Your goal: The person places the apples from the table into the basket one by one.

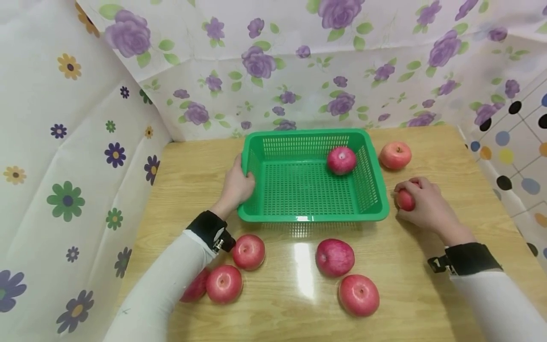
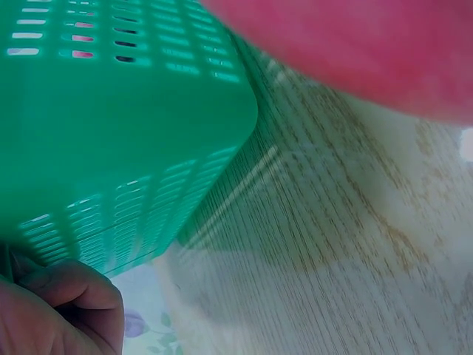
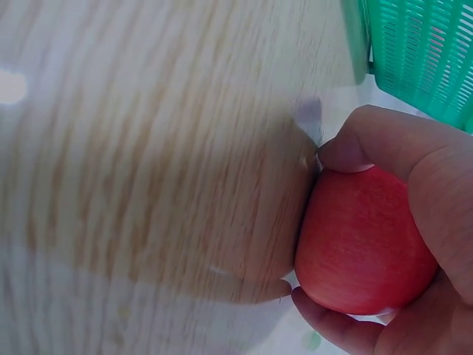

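Observation:
A green plastic basket (image 1: 314, 218) stands on the wooden table, with one dark red apple (image 1: 341, 160) inside at its right end. My left hand (image 1: 238, 184) grips the basket's left rim, thumb inside. The left wrist view shows its curled fingers (image 2: 81, 296) against the slotted basket wall (image 2: 126, 126). To the right of the basket, my right hand (image 1: 427, 209) holds a red apple (image 1: 405, 200) low at the tabletop. Up close, thumb and fingers curl round that apple (image 3: 362, 240). Just behind it, a lighter apple (image 1: 395, 155) sits beside the basket's right wall.
In front of the basket lie a dark red apple (image 1: 335, 257) and a red apple (image 1: 359, 295). Near my left forearm are two apples (image 1: 249, 252) and a third (image 1: 196, 286), partly hidden by the sleeve. Flowered cloth (image 1: 265, 90) hangs behind the table.

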`<state>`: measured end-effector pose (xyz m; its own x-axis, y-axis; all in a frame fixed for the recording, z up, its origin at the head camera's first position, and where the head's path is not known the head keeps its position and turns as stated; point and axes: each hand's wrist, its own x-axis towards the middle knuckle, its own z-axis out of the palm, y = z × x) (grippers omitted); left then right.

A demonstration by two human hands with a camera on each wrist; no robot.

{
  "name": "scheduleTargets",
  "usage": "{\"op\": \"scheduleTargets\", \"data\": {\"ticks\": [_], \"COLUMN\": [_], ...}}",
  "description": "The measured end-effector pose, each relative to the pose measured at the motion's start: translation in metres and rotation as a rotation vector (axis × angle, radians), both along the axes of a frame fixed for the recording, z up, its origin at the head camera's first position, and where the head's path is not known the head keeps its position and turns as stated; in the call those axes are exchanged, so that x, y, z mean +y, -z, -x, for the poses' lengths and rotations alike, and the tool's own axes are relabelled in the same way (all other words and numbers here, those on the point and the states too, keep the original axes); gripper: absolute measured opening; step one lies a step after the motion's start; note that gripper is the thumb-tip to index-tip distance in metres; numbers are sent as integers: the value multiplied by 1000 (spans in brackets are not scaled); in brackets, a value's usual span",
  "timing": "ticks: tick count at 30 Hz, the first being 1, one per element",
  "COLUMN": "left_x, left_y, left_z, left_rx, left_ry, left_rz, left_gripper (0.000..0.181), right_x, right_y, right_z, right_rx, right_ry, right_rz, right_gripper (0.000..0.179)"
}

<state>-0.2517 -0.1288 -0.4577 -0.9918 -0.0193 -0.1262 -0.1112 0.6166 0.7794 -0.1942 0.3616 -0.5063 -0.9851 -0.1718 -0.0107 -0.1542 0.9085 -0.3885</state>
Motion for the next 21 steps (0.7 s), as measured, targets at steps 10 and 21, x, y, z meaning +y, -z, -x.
{"op": "scheduleTargets", "data": {"ticks": [10, 21], "left_x": [-1, -1], "left_y": [1, 1], "left_z": [0, -1], "left_rx": [-12, 1], "left_ry": [-8, 3], "left_rz": [-2, -9], "left_gripper": [70, 69], "right_x": [1, 1], "right_y": [3, -2], "right_z": [-1, -1], "right_rx": [9, 1], "right_ry": [8, -17], "right_rz": [-7, -11], "right_gripper": [62, 60]}}
